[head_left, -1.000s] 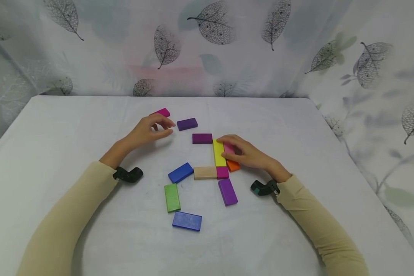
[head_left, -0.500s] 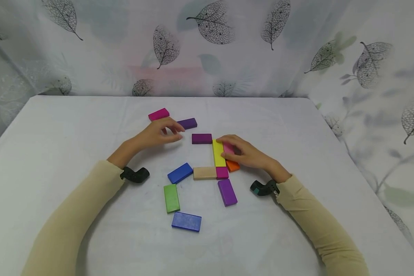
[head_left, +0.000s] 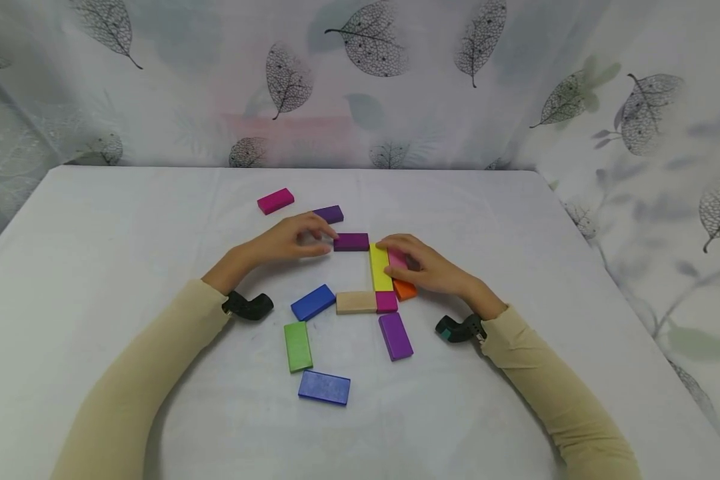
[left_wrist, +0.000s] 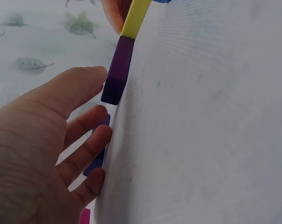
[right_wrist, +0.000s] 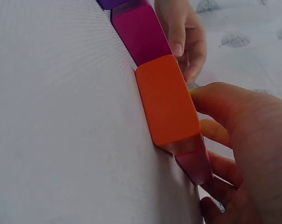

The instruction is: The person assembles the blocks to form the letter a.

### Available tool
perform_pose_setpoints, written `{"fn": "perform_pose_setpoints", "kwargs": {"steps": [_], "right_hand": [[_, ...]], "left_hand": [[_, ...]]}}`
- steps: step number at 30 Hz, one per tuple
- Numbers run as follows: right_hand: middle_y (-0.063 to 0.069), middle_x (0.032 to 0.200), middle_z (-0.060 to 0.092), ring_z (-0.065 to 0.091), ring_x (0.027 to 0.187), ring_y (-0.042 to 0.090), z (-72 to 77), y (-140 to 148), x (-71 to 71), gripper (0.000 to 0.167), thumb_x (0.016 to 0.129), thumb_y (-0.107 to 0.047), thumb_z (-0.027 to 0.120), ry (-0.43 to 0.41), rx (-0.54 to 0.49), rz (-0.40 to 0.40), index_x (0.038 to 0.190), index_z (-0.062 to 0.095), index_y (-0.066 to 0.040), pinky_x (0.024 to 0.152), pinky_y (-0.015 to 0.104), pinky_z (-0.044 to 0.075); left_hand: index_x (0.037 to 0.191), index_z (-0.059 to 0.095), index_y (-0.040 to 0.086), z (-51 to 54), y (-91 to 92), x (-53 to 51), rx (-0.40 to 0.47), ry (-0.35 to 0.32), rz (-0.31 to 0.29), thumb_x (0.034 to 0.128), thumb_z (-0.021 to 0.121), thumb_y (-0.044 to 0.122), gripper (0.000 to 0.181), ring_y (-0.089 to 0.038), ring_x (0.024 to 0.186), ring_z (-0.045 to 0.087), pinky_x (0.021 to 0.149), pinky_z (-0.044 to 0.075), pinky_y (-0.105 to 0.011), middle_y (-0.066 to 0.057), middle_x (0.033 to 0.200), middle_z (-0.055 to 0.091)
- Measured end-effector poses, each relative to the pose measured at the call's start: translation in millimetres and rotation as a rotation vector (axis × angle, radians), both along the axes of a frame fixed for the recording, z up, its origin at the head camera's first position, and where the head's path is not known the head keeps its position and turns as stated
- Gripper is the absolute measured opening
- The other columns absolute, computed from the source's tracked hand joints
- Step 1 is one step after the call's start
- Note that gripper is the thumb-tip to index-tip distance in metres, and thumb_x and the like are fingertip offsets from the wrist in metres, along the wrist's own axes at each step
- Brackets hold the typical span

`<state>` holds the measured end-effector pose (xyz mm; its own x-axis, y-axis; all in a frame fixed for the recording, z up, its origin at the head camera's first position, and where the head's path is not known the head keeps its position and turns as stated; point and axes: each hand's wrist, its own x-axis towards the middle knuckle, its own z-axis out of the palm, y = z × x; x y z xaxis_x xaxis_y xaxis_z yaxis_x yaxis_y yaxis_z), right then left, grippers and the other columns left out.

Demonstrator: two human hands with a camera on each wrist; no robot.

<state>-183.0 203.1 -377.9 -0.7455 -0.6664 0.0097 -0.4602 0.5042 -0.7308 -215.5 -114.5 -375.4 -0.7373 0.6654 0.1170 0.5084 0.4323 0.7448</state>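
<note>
My left hand [head_left: 291, 238] is at the left end of a maroon block [head_left: 351, 242], fingers slightly bent and spread, with nothing gripped. In the left wrist view, the thumb tip lies close against this maroon block [left_wrist: 117, 70]; contact is hard to judge. My right hand [head_left: 427, 265] rests over a yellow block [head_left: 380, 270] and a pink block [head_left: 398, 257], thumb and index finger touching the yellow one. Just below these fingers sits an orange block [head_left: 405, 288], large in the right wrist view. A magenta block [head_left: 387, 301] and a tan block [head_left: 356, 303] adjoin the yellow block.
Beyond the left hand lie a dark purple block [head_left: 330, 214] and a pink-red block [head_left: 276, 201]. Nearer are a blue block [head_left: 313, 302], a green block [head_left: 298, 347], another blue block [head_left: 324, 388] and a violet block [head_left: 396, 337]. A white cloth covers the table [head_left: 492, 207].
My left hand has moved right and slightly nearer, from beside the pink-red block to the maroon block's left end. The right hand has stayed in place over the yellow and pink blocks.
</note>
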Motion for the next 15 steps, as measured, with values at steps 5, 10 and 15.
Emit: {"fn": "perform_pose_setpoints", "kwargs": {"steps": [5,10,15], "right_hand": [[0.016,0.149,0.035,0.03,0.14,0.033,0.7,-0.3,0.3,0.051,0.094,-0.016,0.065,0.01,0.012,-0.012,0.142,0.048,-0.005,0.114,0.054,0.025],[0.016,0.15,0.032,0.028,0.141,0.033,1.5,-0.8,0.5,0.051,0.094,-0.016,0.065,0.014,0.015,-0.016,0.141,0.049,-0.005,0.114,0.054,0.024],[0.017,0.151,0.032,0.028,0.141,0.034,2.1,-1.5,0.4,0.051,0.094,-0.015,0.065,0.019,0.011,-0.008,0.141,0.049,-0.005,0.114,0.054,0.024]], "left_hand": [[0.122,0.066,0.008,-2.5,1.3,-1.2,-0.026,0.012,-0.009,0.0912,0.07,0.017,0.032,-0.021,0.114,0.053,0.096,0.043,-0.039,-0.007,0.124,0.062],[0.122,0.065,0.006,-2.0,1.8,-0.9,-0.019,0.04,-0.024,0.0904,0.07,0.013,0.033,-0.02,0.113,0.055,0.095,0.044,-0.037,-0.007,0.121,0.064],[0.111,0.069,0.004,-2.6,-0.3,-0.2,0.048,0.094,0.046,0.0896,0.068,0.006,0.022,-0.019,0.096,0.056,0.082,0.046,-0.029,-0.008,0.109,0.065]]}}
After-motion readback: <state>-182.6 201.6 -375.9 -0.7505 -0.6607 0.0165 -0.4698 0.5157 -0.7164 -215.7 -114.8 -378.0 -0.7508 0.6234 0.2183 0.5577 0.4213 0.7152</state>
